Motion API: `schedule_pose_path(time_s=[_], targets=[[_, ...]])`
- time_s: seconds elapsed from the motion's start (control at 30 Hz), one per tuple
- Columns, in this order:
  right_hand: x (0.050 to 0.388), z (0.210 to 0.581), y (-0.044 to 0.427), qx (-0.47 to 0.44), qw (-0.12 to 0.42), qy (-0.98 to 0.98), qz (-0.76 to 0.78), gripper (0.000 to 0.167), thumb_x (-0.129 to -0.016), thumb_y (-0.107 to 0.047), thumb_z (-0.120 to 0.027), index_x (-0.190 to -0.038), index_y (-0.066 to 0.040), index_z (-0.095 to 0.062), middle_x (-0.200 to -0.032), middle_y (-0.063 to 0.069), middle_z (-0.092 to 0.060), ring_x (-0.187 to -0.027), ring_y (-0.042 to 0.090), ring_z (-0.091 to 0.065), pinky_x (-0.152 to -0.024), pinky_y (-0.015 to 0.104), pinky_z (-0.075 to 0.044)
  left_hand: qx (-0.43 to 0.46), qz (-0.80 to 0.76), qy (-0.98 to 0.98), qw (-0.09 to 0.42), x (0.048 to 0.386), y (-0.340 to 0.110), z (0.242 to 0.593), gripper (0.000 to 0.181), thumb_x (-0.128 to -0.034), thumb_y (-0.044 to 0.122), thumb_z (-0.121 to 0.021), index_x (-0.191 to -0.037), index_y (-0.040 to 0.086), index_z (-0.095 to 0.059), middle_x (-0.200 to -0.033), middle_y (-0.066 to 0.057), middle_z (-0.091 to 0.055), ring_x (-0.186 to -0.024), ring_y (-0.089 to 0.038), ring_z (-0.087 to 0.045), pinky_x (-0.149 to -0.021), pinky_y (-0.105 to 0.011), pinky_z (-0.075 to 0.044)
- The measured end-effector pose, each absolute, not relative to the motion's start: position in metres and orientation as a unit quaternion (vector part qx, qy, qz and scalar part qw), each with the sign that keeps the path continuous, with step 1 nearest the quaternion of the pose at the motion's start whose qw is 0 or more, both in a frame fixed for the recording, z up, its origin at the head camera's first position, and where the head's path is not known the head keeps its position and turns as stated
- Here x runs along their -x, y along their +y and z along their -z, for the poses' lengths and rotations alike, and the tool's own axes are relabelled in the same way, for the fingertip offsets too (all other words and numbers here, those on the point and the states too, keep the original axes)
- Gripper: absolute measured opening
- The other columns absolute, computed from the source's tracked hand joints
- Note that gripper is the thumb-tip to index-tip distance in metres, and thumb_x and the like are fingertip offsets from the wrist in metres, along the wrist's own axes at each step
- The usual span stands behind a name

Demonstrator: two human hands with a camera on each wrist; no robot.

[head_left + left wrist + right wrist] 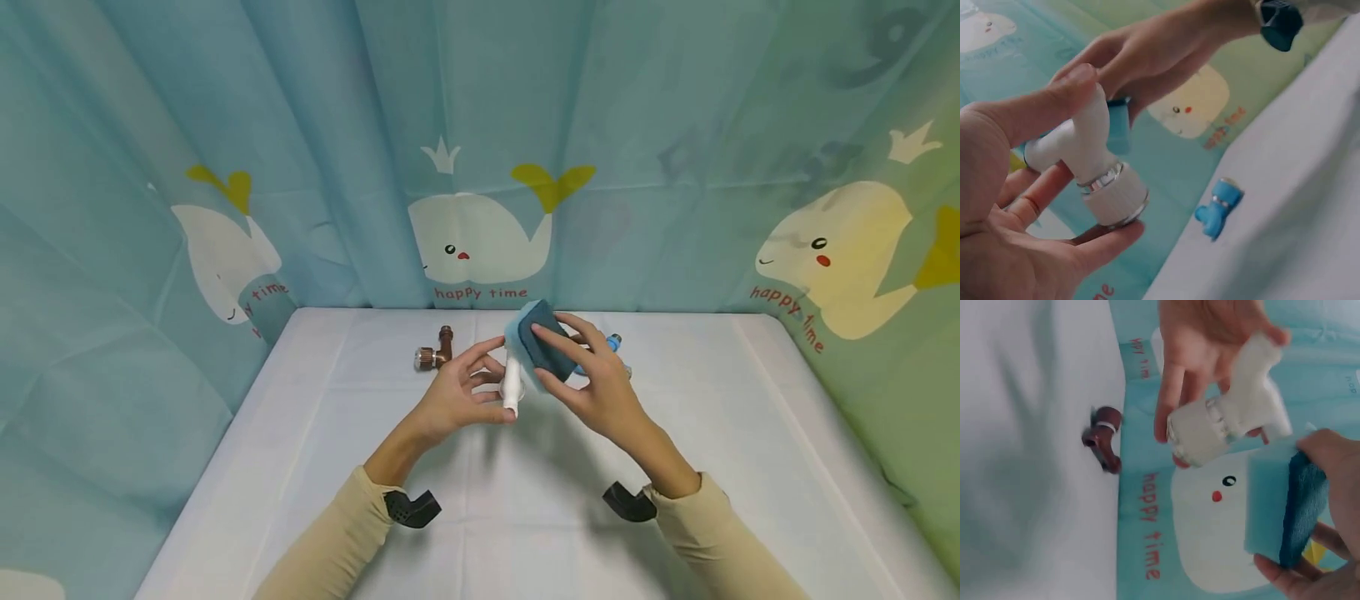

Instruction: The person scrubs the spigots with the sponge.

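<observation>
My left hand (450,400) holds a white angle valve (1088,134) between thumb and fingers, raised off the table. The valve has a ribbed knob with shiny rings, which points down in the left wrist view. My right hand (603,387) grips a two-layer sponge (546,346), light blue foam on one side and a dark blue scouring pad on the other. In the head view the foam side faces the valve (512,385). From the right wrist, the sponge (1272,500) appears close to the valve's outlet; whether they touch I cannot tell.
A brown angle valve (442,348) with a silver-ended knob lies behind my left hand. Partly hidden behind my right hand is a blue angle valve (615,342). The white-covered table (480,550) ends at a blue-green whale-print curtain (645,233).
</observation>
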State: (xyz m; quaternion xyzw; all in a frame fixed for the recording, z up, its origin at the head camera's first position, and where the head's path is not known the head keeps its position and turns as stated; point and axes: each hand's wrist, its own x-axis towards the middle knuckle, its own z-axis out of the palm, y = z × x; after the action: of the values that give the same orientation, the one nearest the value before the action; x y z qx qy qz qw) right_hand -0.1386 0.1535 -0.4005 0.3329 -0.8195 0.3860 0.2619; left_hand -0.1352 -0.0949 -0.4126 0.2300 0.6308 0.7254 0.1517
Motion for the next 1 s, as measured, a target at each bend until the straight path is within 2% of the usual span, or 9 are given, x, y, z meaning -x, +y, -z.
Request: schedule_pose_path(time_s=[0.1,0.3,0.5,0.67,0.73,0.9,1.0], targets=[[0.144,0.392,0.155,-0.355,0.239,-0.831,-0.355,0.057,-0.084,-0.011,-0.084,-0.139,-0.014,-0.066,-0.146,0.022,-0.051,-0.122,0.038,-0.057,-0.084,0.050,-0.057,-0.235,-0.723,0.631,0.157,0.134,-0.095,0.414,0.101,-0.0746,-0.007,-0.088,-0.159,0.004,-0.033,-0.114,-0.012,-0.056,-0.119,-0.029,-0.059,-0.102,-0.048,-0.053],[0.151,0.382,0.164,-0.374,0.210,-0.838,-0.337,0.054,-0.086,-0.014,-0.083,-0.138,-0.016,-0.067,-0.148,0.019,-0.050,-0.121,0.037,-0.055,-0.083,0.051,-0.054,-0.244,-0.705,0.646,0.160,0.134,-0.099,0.416,0.100,-0.0743,-0.009,-0.087,-0.158,0.003,-0.035,-0.116,-0.013,-0.055,-0.122,-0.029,-0.057,-0.104,-0.046,-0.052],[0.158,0.375,0.170,-0.396,0.211,-0.838,-0.309,0.056,-0.084,-0.009,-0.084,-0.138,-0.017,-0.067,-0.147,0.019,-0.050,-0.122,0.040,-0.051,-0.083,0.053,-0.052,-0.267,-0.695,0.644,0.172,0.133,-0.102,0.415,0.099,-0.0755,-0.002,-0.090,-0.159,0.008,-0.037,-0.115,-0.012,-0.053,-0.125,-0.029,-0.057,-0.105,-0.042,-0.052],[0.161,0.368,0.172,-0.412,0.215,-0.836,-0.291,0.057,-0.084,-0.009,-0.084,-0.138,-0.017,-0.067,-0.147,0.020,-0.050,-0.118,0.040,-0.052,-0.080,0.049,-0.051,-0.276,-0.691,0.646,0.171,0.133,-0.102,0.415,0.099,-0.0750,-0.003,-0.090,-0.159,0.011,-0.039,-0.116,-0.015,-0.053,-0.127,-0.030,-0.056,-0.106,-0.043,-0.050],[0.161,0.364,0.173,-0.413,0.209,-0.837,-0.293,0.055,-0.085,-0.010,-0.084,-0.137,-0.016,-0.068,-0.147,0.020,-0.051,-0.119,0.040,-0.052,-0.083,0.050,-0.051,-0.276,-0.677,0.663,0.164,0.133,-0.102,0.413,0.099,-0.0753,-0.003,-0.089,-0.159,0.011,-0.039,-0.116,-0.015,-0.053,-0.129,-0.029,-0.055,-0.107,-0.041,-0.050],[0.161,0.351,0.176,-0.420,0.139,-0.853,-0.275,0.050,-0.090,-0.015,-0.079,-0.138,-0.018,-0.068,-0.146,0.020,-0.051,-0.126,0.042,-0.050,-0.088,0.054,-0.052,-0.271,-0.621,0.723,0.139,0.132,-0.102,0.411,0.097,-0.0767,-0.004,-0.088,-0.159,0.008,-0.038,-0.122,-0.012,-0.057,-0.131,-0.027,-0.054,-0.110,-0.038,-0.047],[0.164,0.341,0.177,-0.415,0.094,-0.872,-0.242,0.047,-0.093,-0.017,-0.076,-0.139,-0.021,-0.067,-0.147,0.018,-0.051,-0.123,0.041,-0.050,-0.089,0.052,-0.051,-0.279,-0.585,0.751,0.127,0.131,-0.102,0.412,0.096,-0.0777,0.001,-0.089,-0.159,0.009,-0.038,-0.128,-0.012,-0.058,-0.131,-0.029,-0.053,-0.111,-0.039,-0.045]])
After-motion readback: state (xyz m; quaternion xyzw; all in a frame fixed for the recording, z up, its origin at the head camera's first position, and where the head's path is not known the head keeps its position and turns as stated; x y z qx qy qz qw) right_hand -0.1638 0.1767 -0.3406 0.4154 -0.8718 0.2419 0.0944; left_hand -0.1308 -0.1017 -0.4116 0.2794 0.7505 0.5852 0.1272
